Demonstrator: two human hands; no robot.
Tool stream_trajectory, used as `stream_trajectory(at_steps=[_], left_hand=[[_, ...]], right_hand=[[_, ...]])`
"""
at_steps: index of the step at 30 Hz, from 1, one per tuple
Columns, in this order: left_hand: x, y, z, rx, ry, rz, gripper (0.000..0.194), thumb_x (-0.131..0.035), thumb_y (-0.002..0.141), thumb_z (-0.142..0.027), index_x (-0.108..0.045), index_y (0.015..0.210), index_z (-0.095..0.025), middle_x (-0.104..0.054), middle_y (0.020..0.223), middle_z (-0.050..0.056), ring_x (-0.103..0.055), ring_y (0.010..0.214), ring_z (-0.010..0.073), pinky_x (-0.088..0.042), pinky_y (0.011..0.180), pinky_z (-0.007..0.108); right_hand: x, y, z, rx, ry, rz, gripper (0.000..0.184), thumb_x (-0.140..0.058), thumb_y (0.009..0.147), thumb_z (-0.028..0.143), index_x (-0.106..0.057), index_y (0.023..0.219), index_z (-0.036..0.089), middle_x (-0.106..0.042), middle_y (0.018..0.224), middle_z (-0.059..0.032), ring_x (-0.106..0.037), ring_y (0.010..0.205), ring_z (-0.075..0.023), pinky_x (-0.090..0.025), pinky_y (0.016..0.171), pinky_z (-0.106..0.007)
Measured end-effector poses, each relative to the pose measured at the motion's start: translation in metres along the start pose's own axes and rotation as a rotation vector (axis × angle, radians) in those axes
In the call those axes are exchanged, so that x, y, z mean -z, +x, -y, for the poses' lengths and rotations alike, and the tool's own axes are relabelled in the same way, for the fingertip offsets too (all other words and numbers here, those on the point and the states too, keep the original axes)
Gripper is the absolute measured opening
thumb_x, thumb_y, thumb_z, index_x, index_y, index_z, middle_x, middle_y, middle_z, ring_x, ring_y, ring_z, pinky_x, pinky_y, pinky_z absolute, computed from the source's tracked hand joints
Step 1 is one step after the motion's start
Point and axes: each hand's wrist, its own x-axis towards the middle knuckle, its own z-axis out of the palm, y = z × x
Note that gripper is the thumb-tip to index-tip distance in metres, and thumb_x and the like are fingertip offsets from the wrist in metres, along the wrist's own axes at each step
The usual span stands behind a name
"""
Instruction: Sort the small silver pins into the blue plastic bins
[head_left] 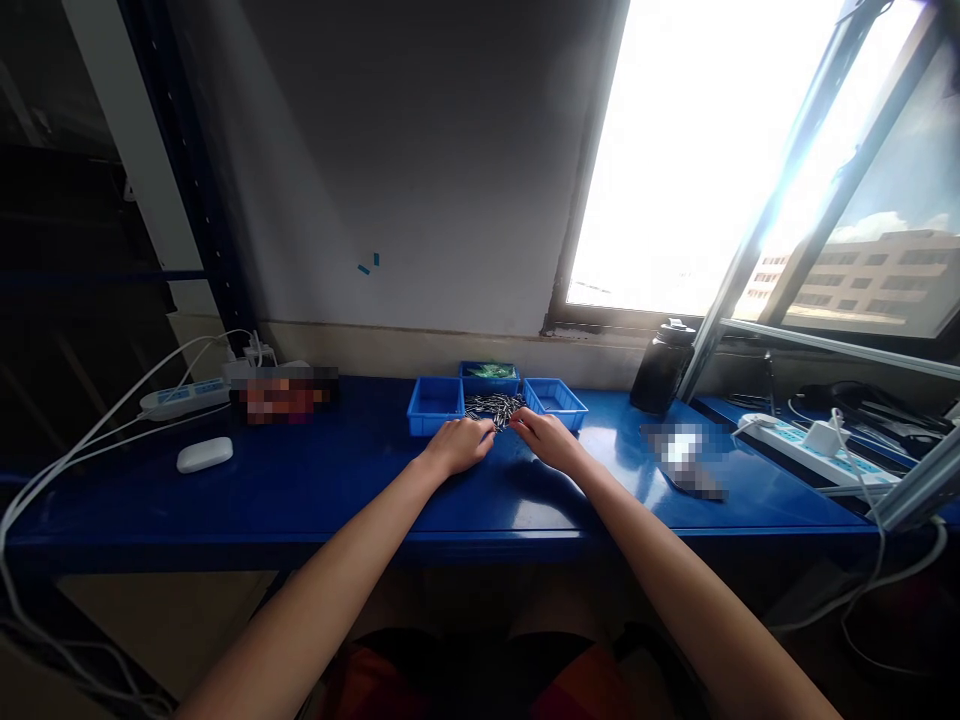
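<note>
We find the pile of small metal parts (493,405) on the blue counter (337,510), between the left bin (427,427) and the right bin (576,418) and just on the near side of the far bin (487,385). Our left hand (461,447) is at the pile's near left edge, palm down, fingers curled in. Our right hand (544,438) is at its near right edge, in front of the right bin, with fingers drawn narrow. The hands are close together but apart; we cannot tell whether either grips a part. We note green material (491,371) in the far bin. At the far right, a black bottle (663,370) stands upright near the window. A white case (205,455) lies on the left, near a power strip (184,398). Two items, one on each side, are blurred, and we cannot identify them.
</note>
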Motion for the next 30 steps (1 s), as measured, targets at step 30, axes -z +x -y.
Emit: stream_trajectory(at_steps=[30], left_hand=[[0.008, -0.001, -0.007, -0.062, -0.013, -0.101, 0.03, -0.032, 0.086, -0.037, -0.055, 0.098, -0.021, -0.064, 0.08, 0.004, -0.06, 0.073, 0.0168, -0.042, 0.063, 0.024]], right_hand=[[-0.005, 0.0, -0.005, -0.027, -0.055, 0.134, 0.023, -0.04, 0.085, 0.034, -0.058, 0.09, 0.02, -0.057, 0.062, -0.0005, -0.051, 0.057, -0.0112, -0.031, 0.055, -0.019]])
